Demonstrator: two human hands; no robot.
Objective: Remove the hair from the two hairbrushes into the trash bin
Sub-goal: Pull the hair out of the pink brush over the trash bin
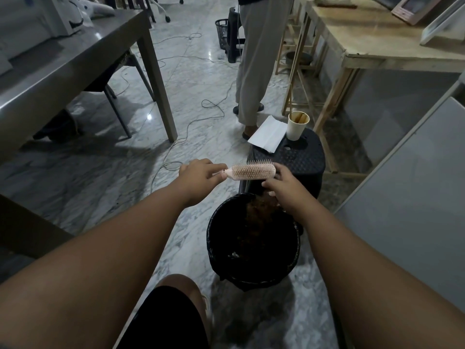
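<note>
My left hand (pixel 198 176) grips the handle of a pink hairbrush (pixel 251 171), held level above the floor with its bristles facing up and toward me. My right hand (pixel 283 188) sits just below the brush's far end, its fingers curled over a clump of brown hair (pixel 261 210) that hangs down into the black trash bin (pixel 214 238). The bin is lined with a black bag and stands on the marble floor right under my right wrist. I see only one hairbrush.
A black stool (pixel 297 157) behind the bin carries a paper cup (pixel 297 125) and a white folded paper (pixel 269 133). A person (pixel 256 59) stands beyond it. A grey table (pixel 75 54) is at left, a wooden table (pixel 377 41) at right. Cables cross the floor.
</note>
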